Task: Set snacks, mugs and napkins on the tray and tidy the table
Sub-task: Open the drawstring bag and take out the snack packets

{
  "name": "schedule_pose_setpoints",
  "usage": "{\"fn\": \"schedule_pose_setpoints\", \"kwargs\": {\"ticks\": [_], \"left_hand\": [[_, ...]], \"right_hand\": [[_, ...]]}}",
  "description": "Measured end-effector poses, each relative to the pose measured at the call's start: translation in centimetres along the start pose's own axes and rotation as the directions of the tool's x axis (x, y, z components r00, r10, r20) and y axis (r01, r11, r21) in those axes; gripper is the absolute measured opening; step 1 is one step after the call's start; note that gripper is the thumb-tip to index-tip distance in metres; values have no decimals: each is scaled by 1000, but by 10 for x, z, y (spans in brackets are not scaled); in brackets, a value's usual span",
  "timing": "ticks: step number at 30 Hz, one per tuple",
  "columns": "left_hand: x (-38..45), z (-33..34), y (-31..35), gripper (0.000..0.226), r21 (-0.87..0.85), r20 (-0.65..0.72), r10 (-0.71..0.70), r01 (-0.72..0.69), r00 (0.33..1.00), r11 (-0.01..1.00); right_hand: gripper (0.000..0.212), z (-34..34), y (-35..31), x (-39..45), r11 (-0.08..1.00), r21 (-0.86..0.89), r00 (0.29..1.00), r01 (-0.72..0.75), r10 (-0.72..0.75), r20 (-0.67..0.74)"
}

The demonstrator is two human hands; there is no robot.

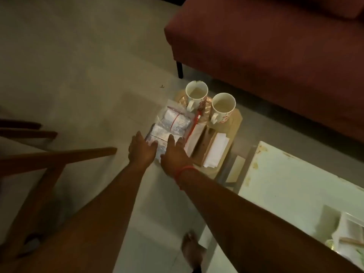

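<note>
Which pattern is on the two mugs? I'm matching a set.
White with small red flowers, seen in the head view on both mugs.

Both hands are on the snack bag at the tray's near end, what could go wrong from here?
1. The snack bag seems to overhang the tray edge; pushed by the left hand and right hand, it may slip off.
2. The two mugs look full; jolting the tray could spill them.
3. The napkins lie loose and could slide.

Mugs white with red flower print. Tray pale wood. Napkins white. Snack bag clear with red trim. Sofa dark red. Worktop white with yellowish stains.
</note>
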State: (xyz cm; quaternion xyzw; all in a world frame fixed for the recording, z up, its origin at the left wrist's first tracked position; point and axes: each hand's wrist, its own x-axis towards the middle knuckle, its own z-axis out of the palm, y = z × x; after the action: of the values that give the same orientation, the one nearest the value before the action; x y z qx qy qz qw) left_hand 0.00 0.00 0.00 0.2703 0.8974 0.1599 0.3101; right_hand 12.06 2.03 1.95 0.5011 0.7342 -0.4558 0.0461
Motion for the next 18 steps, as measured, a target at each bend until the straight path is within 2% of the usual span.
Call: {"fn": "schedule_pose_setpoints", "kwargs": {"ticks": [3,7,9,11,14,18], "left_hand": [[25,4,-8,76,-164,123,-76,95,990,982],[33,2,-15,41,-310,261,-17,101,965,946],[28,-3,-18,23,-460,297,-30,171,954,871],[15,-11,-25,17,-581,288,-21,192,957,791],[-19,-31,-37,18,-690,232,24,148,972,708],[-75,-61,-46,26,-792,180,49,116,982,599]], "right_hand": [[75,13,-6,30,985,50,986,-164,162,41],[77,25,-5,45,981,75,983,-181,182,-8],[78,26,-7,43,981,146,991,-125,130,-27],[81,29,-10,32,971,234,998,-50,55,-15],[85,30,-20,-1,962,268,999,54,-52,-17],[77,20,-28,-57,942,238,971,237,-235,-37]]}}
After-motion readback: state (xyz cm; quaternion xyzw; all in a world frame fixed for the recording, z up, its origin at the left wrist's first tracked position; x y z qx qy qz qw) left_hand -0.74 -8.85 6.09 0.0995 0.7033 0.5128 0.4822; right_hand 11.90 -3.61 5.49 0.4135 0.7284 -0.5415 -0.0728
